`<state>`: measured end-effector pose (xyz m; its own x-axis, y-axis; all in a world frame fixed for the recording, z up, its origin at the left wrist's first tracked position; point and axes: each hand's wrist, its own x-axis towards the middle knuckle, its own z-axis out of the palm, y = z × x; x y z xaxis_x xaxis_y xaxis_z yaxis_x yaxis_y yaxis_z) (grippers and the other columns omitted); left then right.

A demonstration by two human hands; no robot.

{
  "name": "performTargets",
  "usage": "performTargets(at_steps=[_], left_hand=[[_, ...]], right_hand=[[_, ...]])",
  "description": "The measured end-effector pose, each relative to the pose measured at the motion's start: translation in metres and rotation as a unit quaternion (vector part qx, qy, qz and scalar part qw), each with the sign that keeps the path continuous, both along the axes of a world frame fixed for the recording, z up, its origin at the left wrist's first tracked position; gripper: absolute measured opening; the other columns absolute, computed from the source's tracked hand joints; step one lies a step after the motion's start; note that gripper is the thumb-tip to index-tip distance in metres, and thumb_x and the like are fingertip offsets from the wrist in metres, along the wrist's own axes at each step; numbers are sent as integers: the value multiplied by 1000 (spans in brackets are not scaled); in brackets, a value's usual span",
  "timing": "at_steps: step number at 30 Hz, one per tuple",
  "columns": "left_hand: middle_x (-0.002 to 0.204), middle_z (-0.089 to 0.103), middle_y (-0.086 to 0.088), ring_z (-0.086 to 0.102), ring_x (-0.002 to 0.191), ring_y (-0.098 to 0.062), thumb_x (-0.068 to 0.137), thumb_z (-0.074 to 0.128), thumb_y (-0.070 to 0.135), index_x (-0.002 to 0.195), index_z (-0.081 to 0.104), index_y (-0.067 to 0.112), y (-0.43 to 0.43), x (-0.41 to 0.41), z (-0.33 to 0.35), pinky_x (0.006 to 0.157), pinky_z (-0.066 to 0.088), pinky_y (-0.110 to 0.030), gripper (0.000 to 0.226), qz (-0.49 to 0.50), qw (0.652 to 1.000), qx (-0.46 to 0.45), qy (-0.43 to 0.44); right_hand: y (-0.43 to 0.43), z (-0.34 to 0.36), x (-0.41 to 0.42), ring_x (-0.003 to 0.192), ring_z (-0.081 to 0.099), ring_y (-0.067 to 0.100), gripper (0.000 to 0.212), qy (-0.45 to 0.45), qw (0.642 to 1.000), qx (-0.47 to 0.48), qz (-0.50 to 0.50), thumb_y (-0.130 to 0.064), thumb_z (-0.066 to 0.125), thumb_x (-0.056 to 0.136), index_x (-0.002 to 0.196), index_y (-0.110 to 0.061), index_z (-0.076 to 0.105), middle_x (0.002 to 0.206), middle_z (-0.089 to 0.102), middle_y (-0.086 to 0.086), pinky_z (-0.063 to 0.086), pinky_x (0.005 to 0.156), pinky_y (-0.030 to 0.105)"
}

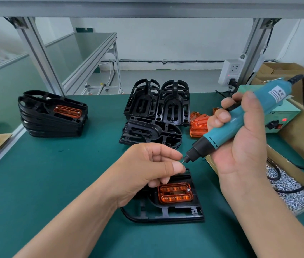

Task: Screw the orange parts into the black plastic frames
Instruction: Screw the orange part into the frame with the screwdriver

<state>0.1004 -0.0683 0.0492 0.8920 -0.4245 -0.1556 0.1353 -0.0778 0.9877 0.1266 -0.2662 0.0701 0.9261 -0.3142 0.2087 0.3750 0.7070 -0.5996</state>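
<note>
From the head camera, the right hand (240, 138) is wrapped tight around a blue electric screwdriver (240, 121), tilted with its tip down and to the left. The left hand (147, 166) pinches its fingers (175, 167) together right at the tip; a tiny screw may be there, but it is too small to tell. Just under the hands, a black frame (166, 211) lies flat on the green bench (54, 174) with an orange part (174, 192) sitting in it. More black frames (156, 105) and loose orange parts (197, 125) lie farther back. A stack of finished frames (52, 114) sits on the left. A box of screws (287, 190) is on the right.
</note>
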Motion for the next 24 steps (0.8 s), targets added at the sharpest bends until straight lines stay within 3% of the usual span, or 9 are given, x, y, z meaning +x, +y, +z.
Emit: performTargets(at_steps=[3,7,9,15,24], left_hand=[[80,77,1,48,54,-8,95,75,34,94,80,23,7,3,4,49,40,-16,12,11,998,54,-37],[60,57,14,40,52,-4,92,74,46,77,70,21,28,15,7,48,35,-11,30,64,971,191,-126],[58,46,15,38,52,-4,86,77,50,75,68,20,39,20,7,49,34,-11,34,55,951,262,-154],[51,53,15,43,45,-2,77,84,51,78,68,28,41,20,3,43,33,-12,28,-21,908,393,-144],[54,56,19,48,47,0,74,83,55,79,64,31,34,16,3,51,38,-23,31,-30,883,436,-171]], right_hand=[[2,-2,0,61,53,10,13,6,1000,2,7,-28,63,106,103,-17,57,88,64,0,46,60,23],[6,-2,-1,60,53,10,12,-10,999,-24,21,-27,62,106,104,-16,57,88,64,1,47,60,24],[11,-3,-3,59,53,10,11,-16,998,-49,31,-26,61,106,104,-16,57,88,65,1,46,59,23],[26,-6,-11,55,53,12,7,-34,990,-120,61,-24,62,103,102,-17,59,88,65,4,46,55,24],[33,-10,-15,56,55,15,11,-59,979,-180,80,-28,68,97,103,-20,63,88,67,6,47,56,27]])
